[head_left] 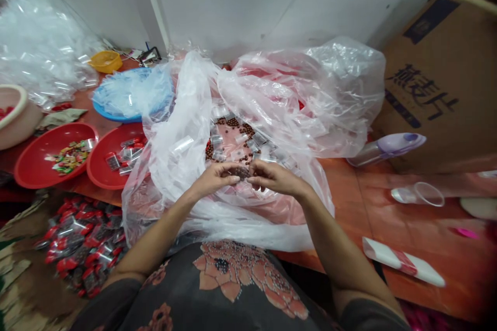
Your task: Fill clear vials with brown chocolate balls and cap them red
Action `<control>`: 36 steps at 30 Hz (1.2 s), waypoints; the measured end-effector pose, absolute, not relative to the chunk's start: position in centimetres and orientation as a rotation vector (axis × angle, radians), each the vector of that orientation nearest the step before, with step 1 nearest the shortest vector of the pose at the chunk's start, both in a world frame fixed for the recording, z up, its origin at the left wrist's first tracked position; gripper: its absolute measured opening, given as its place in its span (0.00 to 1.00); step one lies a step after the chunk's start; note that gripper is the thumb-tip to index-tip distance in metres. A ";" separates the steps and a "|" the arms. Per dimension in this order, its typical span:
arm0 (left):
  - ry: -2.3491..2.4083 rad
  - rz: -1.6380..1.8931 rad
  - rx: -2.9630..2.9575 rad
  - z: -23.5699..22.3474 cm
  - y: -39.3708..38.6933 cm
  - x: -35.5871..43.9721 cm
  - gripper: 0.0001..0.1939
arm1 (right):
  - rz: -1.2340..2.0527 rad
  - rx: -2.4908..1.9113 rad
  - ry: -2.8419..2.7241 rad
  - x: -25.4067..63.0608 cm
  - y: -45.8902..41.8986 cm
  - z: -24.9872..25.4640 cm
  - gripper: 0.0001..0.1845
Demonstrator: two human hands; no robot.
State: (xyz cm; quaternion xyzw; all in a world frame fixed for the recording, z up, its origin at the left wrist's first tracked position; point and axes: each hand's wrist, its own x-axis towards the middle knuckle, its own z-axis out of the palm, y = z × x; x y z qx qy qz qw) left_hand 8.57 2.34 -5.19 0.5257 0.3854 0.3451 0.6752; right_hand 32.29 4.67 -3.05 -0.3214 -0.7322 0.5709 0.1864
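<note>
- Forearms angling in from both lower corners, meeting mid-frame!
- Left hand, fingers curled tight, pinching a small packet of dark beads
- Right hand, fingers nearly closed, gripping that packet's other side
- Packet held dead centre, over a big clear plastic bag

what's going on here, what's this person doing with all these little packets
A person is leaning over a big clear plastic bag. Their left hand and right hand pinch a small dark-filled packet between them, above the bag's opening. Small clear packets and loose brown bits lie inside the bag. To the left are two red basins holding more packets, and a heap of red-and-clear packets lies below them.
</note>
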 end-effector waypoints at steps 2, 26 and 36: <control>0.875 0.800 1.154 -5.2 2.4 8.2 0.22 | 1.676 -0.940 -1.954 32.4 4.9 -3.2 0.13; 0.965 0.889 1.073 -7.6 3.5 8.6 0.19 | 0.510 -1.871 -2.173 30.5 25.1 -8.0 0.27; 0.907 0.949 0.869 -6.3 2.8 8.6 0.23 | 0.873 -1.800 -2.529 28.0 21.1 -8.6 0.09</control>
